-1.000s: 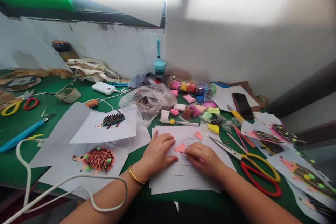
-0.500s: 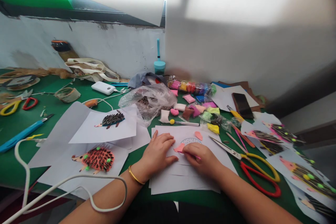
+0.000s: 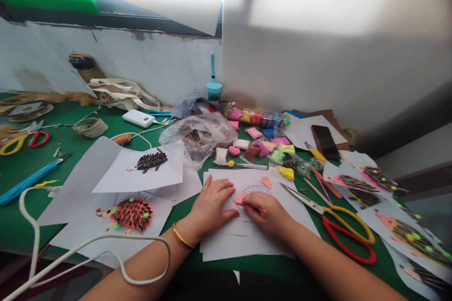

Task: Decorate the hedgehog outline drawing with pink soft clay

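My left hand (image 3: 213,201) lies on a stack of white paper (image 3: 243,245), fingers stretched out and holding nothing. On the top sheet is a drawn hedgehog outline (image 3: 257,189) with small pen marks, its front end covered in pink clay (image 3: 239,199). My right hand (image 3: 269,212) pinches a thin pink modelling tool (image 3: 262,210) and rests on the sheet against that clay. The tool's tip is hard to make out between the fingers and the clay. A separate lump of pink clay (image 3: 266,182) sits above the drawing.
Large scissors (image 3: 326,209) lie right of the paper, their blade tips over its edge. Behind are clay packets (image 3: 252,151) and a plastic bag (image 3: 199,136). Finished hedgehog pictures (image 3: 130,214) lie at both sides. A white cable (image 3: 106,240) loops over my left forearm.
My right hand has shifted very slightly left with the modelling tool at the pink clay. My left hand stays in place.
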Motion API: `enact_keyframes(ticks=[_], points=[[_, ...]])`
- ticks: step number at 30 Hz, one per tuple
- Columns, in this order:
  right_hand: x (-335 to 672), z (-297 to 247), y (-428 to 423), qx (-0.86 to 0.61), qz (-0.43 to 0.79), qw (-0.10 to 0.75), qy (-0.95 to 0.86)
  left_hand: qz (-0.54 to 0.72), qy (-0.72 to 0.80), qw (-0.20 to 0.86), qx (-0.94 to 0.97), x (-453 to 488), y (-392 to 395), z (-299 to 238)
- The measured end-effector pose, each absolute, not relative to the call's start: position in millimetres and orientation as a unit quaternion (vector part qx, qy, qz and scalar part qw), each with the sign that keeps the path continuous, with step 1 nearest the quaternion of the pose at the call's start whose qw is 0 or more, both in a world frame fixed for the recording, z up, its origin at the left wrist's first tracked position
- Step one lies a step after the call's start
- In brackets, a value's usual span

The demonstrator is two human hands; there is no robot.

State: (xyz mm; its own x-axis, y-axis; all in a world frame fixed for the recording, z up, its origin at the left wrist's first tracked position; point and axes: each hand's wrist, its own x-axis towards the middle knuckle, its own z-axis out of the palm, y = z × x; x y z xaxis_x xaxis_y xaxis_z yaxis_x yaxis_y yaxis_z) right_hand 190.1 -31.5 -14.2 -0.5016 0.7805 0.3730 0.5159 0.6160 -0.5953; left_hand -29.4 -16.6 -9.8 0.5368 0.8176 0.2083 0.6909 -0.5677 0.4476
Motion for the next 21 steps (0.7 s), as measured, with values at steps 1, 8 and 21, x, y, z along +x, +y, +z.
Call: enact_keyframes(ticks=[1, 8, 21], points=[[189.7, -14.3, -31.3, -0.383, 0.208, 0.318, -0.842, 0.202, 0.437, 0.157, 0.862, -29.5, -16.5, -10.1], [188.6, -14.2, -30.4, -0.374, 0.214, 0.325, -0.842, 0.201, 0.437, 0.154, 0.863, -29.5, -16.7, -10.0], [194.2, -15.7, -32.6, -0.38, 0.238, 0.359, -0.818, 0.195, 0.44, 0.157, 0.863, -29.3, -16.7, -8.8]])
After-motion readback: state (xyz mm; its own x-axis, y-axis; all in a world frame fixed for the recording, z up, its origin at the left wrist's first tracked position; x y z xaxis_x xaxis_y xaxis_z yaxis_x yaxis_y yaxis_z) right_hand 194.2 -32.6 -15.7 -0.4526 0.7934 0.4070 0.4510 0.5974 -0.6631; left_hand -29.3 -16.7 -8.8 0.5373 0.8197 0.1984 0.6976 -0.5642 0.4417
